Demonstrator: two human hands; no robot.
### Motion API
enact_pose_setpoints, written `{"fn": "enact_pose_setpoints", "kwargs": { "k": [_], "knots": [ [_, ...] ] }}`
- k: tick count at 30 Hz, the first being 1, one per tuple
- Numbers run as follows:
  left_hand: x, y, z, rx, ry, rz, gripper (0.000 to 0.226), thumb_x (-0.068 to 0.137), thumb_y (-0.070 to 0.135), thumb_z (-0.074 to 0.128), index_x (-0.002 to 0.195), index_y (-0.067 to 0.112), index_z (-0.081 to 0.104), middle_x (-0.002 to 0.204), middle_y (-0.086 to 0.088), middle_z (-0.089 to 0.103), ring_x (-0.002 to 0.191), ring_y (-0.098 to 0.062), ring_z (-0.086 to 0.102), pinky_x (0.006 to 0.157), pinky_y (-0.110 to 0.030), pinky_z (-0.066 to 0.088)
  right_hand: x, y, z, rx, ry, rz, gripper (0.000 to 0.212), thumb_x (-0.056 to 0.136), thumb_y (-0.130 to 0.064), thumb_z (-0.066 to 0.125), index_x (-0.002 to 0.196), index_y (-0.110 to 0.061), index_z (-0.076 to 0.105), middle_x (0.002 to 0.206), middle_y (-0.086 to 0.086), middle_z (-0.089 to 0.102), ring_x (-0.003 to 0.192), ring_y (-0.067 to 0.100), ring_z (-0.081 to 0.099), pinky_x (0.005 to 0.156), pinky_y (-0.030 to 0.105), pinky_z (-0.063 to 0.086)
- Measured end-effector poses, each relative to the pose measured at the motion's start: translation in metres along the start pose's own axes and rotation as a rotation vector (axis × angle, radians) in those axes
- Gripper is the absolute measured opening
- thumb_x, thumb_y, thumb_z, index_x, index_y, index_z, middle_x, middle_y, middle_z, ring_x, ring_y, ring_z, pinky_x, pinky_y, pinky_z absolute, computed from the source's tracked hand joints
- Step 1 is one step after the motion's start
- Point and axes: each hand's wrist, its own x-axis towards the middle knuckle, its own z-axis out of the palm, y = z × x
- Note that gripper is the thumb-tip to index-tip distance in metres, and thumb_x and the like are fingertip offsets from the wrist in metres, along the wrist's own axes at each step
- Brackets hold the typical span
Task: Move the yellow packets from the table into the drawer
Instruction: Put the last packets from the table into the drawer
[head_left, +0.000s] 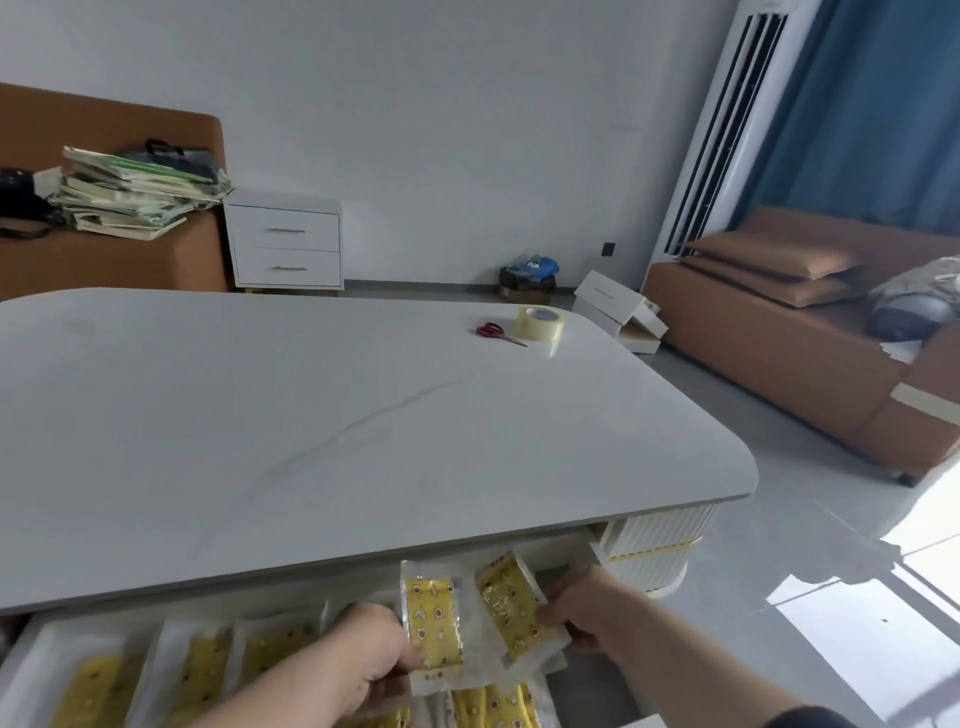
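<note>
Above the open drawer (36, 631) under the counter (311, 415), the left hand (363, 660) pinched one yellow packet (434, 629) and the right hand (582, 608) pinched a second packet (511, 605), both seemingly light, floppy and slick, so the clear sealed borders looked the safest hold.

1. Just below the table's (311, 415) near edge, a person's left hand (371, 660) grips a yellow packet (434, 623); the right hand (582, 608) pinches a second packet (511, 605).
2. Under that edge, the open drawer (36, 631) holds a row of packets (202, 670).
3. Red-handled scissors (496, 332) and a tape roll (540, 322) lie near the table's far right corner.
</note>
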Motion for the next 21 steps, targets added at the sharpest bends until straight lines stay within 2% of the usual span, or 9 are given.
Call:
{"fn": "enact_pose_setpoints", "kwargs": {
  "k": [3,5,8,11,15,17,18,20,21],
  "knots": [
    [0.008,0.001,0.003,-0.007,0.000,0.024,0.021,0.072,-0.015,0.072,0.090,-0.007,0.064,0.086,-0.022,0.072,0.066,-0.032,0.072,0.044,-0.031,0.055,0.008,0.009,-0.002,0.012,0.008,-0.037,0.020,0.076,-0.007,0.080,0.084,-0.017,0.063,0.083,0.005,0.067,0.069,0.016,0.062,0.053,0.022,0.054],
    [0.009,0.001,0.005,0.010,0.013,0.031,0.018,0.073,-0.013,0.072,0.087,-0.005,0.064,0.082,-0.020,0.072,0.058,-0.027,0.070,0.044,-0.029,0.054,0.012,0.015,-0.004,0.028,0.029,-0.045,0.020,0.074,-0.008,0.081,0.081,-0.017,0.064,0.079,0.004,0.066,0.065,0.014,0.061,0.047,0.019,0.048],
    [0.015,-0.002,0.003,0.025,0.047,0.026,0.014,0.075,-0.010,0.073,0.081,-0.002,0.063,0.076,-0.017,0.071,0.048,-0.021,0.064,0.035,-0.021,0.043,0.020,0.021,-0.001,0.064,0.038,-0.057,0.021,0.072,-0.009,0.082,0.083,-0.014,0.066,0.081,0.007,0.068,0.071,0.019,0.063,0.052,0.023,0.049],
    [0.021,-0.002,0.002,0.066,0.053,0.000,0.014,0.074,-0.004,0.076,0.080,0.001,0.064,0.077,-0.014,0.072,0.056,-0.021,0.066,0.038,-0.020,0.043,0.026,0.023,0.002,0.104,0.005,-0.051,0.023,0.072,-0.006,0.082,0.089,-0.008,0.068,0.092,0.015,0.072,0.084,0.030,0.069,0.061,0.029,0.055],
    [0.025,-0.005,0.005,0.137,0.088,-0.006,0.020,0.076,0.004,0.077,0.090,0.005,0.063,0.073,-0.013,0.073,0.045,-0.015,0.059,0.036,-0.016,0.035,0.029,0.024,0.004,0.101,-0.029,-0.007,0.021,0.079,-0.002,0.076,0.095,-0.007,0.064,0.097,0.015,0.067,0.083,0.025,0.065,0.054,0.027,0.054],
    [0.024,-0.005,0.007,0.189,0.100,-0.001,0.023,0.077,0.009,0.078,0.094,0.006,0.064,0.077,-0.013,0.075,0.051,-0.017,0.063,0.041,-0.016,0.037,0.031,0.028,0.005,0.089,-0.035,0.011,0.019,0.080,0.000,0.073,0.095,-0.006,0.063,0.094,0.014,0.066,0.080,0.023,0.065,0.053,0.026,0.054],
    [0.026,-0.006,0.009,0.207,0.104,0.001,0.024,0.076,0.011,0.079,0.095,0.006,0.064,0.081,-0.013,0.075,0.060,-0.019,0.068,0.046,-0.018,0.041,0.031,0.029,0.005,0.090,-0.041,0.012,0.019,0.081,0.002,0.072,0.094,-0.005,0.062,0.094,0.014,0.065,0.079,0.023,0.065,0.051,0.026,0.054],
    [0.028,-0.005,0.012,0.261,0.107,0.001,0.026,0.076,0.012,0.079,0.095,0.006,0.063,0.089,-0.011,0.073,0.081,-0.024,0.073,0.062,-0.026,0.052,0.031,0.028,0.006,0.094,-0.041,0.021,0.018,0.081,0.005,0.071,0.094,-0.003,0.061,0.093,0.015,0.063,0.078,0.025,0.065,0.046,0.027,0.054],
    [0.028,-0.004,0.014,0.288,0.114,0.006,0.025,0.076,0.011,0.079,0.094,0.006,0.062,0.091,-0.010,0.071,0.085,-0.025,0.073,0.071,-0.029,0.056,0.030,0.027,0.008,0.094,-0.037,0.030,0.018,0.081,0.006,0.071,0.092,-0.003,0.061,0.093,0.015,0.063,0.078,0.026,0.064,0.046,0.029,0.055]
  ]
}}
